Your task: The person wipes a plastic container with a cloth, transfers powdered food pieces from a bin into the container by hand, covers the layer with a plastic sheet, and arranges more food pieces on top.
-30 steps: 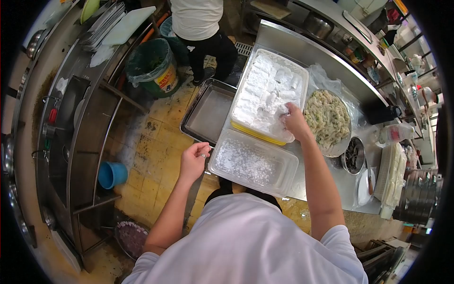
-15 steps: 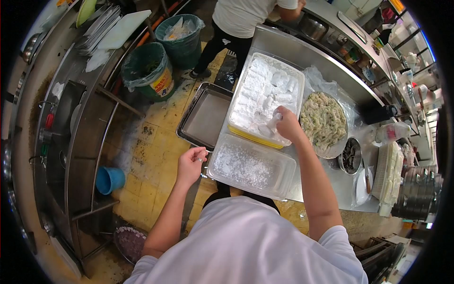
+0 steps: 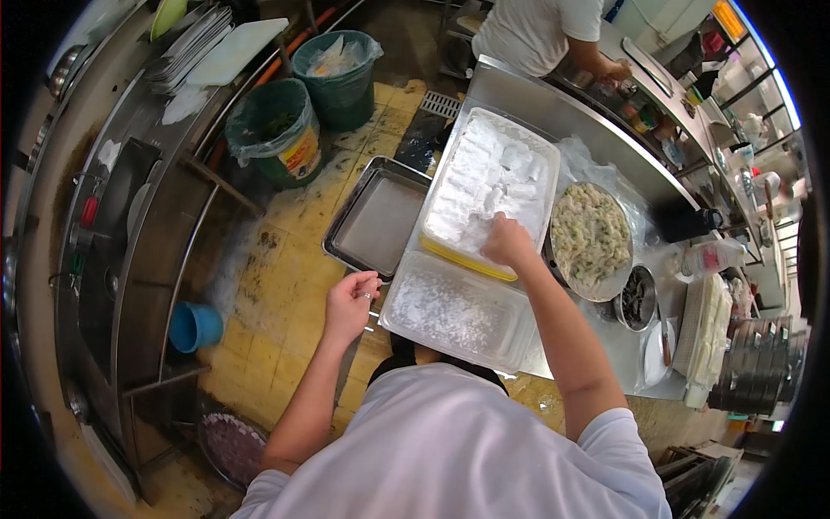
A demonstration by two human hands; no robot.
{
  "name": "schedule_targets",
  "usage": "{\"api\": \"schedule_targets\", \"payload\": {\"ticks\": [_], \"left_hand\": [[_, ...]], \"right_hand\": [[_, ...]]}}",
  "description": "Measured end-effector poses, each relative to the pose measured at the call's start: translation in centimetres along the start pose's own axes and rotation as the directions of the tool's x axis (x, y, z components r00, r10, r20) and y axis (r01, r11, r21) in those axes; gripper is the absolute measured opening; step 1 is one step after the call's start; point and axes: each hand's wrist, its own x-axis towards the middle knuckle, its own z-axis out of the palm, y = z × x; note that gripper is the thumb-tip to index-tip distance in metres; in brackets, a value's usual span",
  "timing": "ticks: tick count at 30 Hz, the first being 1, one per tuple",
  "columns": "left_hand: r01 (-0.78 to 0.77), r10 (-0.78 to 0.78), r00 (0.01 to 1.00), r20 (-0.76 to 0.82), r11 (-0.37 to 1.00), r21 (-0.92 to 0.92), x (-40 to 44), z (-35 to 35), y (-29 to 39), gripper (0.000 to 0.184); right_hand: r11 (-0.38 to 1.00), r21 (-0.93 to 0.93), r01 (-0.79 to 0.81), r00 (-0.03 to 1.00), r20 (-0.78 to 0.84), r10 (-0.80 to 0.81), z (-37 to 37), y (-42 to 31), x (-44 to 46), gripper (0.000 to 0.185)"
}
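My right hand [image 3: 510,241] reaches into the near right corner of a white tub [image 3: 551,182]. Its fingers point down and close together; the hand hides whatever they hold. Rows of white, powder-coated pieces [image 3: 519,192] lie in the tub amid loose white powder. My left hand [image 3: 349,304], with a ring on one finger, hovers by the left edge of a clear plastic bin [image 3: 517,327]. Its fingers are curled with the tips pinched; I cannot make out anything in them. White powder and crumbs are scattered over the bin's bottom.
A metal tray [image 3: 376,216] stands left of the tub. To the right sit a bowl of pale green-flecked mixture [image 3: 590,233], a small bowl of dark strips [image 3: 638,294] and a knife [image 3: 665,342]. Lined bins [image 3: 277,130] stand on the floor. A person [image 3: 540,35] works behind the counter.
My right hand has moved slightly left and down in the tub; the white piece seen in its fingers before is now hidden. The other person has shifted right. My left hand stays nearly still.
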Motion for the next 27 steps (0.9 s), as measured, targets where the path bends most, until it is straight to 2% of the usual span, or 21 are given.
{"api": "schedule_targets", "payload": {"ticks": [3,4,7,8,9,11,12,14,17,18,21,27], "left_hand": [[0.019,-0.019,1.000,-0.001,1.000,0.018,-0.3,-0.1,0.3,0.022],[0.017,-0.017,1.000,-0.008,1.000,0.021,-0.5,-0.2,0.2,0.022],[0.050,-0.047,0.998,-0.031,0.995,0.092,-1.0,-0.7,-0.7,0.021],[0.067,-0.063,0.997,-0.037,0.990,0.125,-1.1,-0.8,-1.2,0.021],[0.094,-0.092,0.996,-0.017,0.972,0.217,-1.2,-0.8,-1.6,0.022],[0.134,-0.152,0.988,0.016,0.910,0.393,-1.4,-0.7,-2.2,0.023],[0.077,-0.091,0.996,0.016,0.911,0.406,-1.7,-0.3,-2.8,0.024],[0.072,-0.089,0.996,0.021,0.901,0.428,-1.9,0.4,-3.2,0.023],[0.065,-0.082,0.997,0.017,0.893,0.445,-2.3,1.0,-3.1,0.018],[0.061,-0.076,0.997,0.015,0.892,0.447,-2.4,1.0,-3.1,0.016],[0.055,-0.067,0.998,0.020,0.932,0.358,-2.3,0.9,-4.0,0.014],[0.147,-0.154,0.988,0.011,0.958,0.246,-2.4,0.8,-3.8,0.018]], "right_hand": [[0.994,0.112,0.017,1.000,0.002,-0.017,-2.5,0.4,-1.0,0.052],[0.984,0.177,0.029,0.999,-0.044,-0.022,-3.4,0.3,-1.7,0.051],[0.904,0.421,0.074,0.997,-0.004,-0.079,-5.3,-1.5,-4.9,0.054],[0.872,0.471,0.133,0.986,0.022,-0.163,-5.1,-2.2,-6.5,0.057],[0.841,0.530,0.107,0.977,0.099,-0.187,-4.7,-3.6,-8.0,0.059],[0.840,0.497,0.217,0.934,0.143,-0.326,-1.5,-5.4,-9.9,0.060],[0.825,0.499,0.266,0.928,0.098,-0.359,-0.5,-6.7,-11.4,0.062],[0.806,0.454,0.379,0.898,0.031,-0.439,4.5,-7.7,-11.6,0.064],[0.774,0.444,0.452,0.841,0.078,-0.536,8.6,-8.3,-11.5,0.066],[0.750,0.430,0.502,0.820,0.039,-0.571,8.6,-8.3,-11.6,0.055],[0.760,0.386,0.523,0.801,0.084,-0.593,8.4,-8.1,-11.2,0.046],[0.720,0.400,0.567,0.766,0.065,-0.639,9.8,-7.6,-10.4,0.044]]}}
